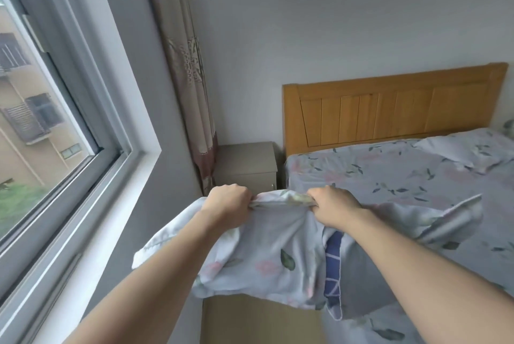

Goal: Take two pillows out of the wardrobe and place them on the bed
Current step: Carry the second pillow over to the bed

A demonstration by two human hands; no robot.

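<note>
A pillow (267, 257) in a pale blue floral case hangs in the air over the left edge of the bed (389, 176). My left hand (226, 200) and my right hand (332, 204) both grip its far top edge, bunching the cloth. A dark blue patterned inner cover shows at the case's open right end. A second floral pillow (464, 148) lies flat on the bed's far right, near the wooden headboard (389, 109). The wardrobe is out of view.
A grey bedside cabinet (246, 165) stands between the bed and the wall corner. A patterned curtain (189, 79) hangs beside it. A large window (55, 121) with a wide white sill runs along the left. Brown floor (258, 321) shows below the pillow.
</note>
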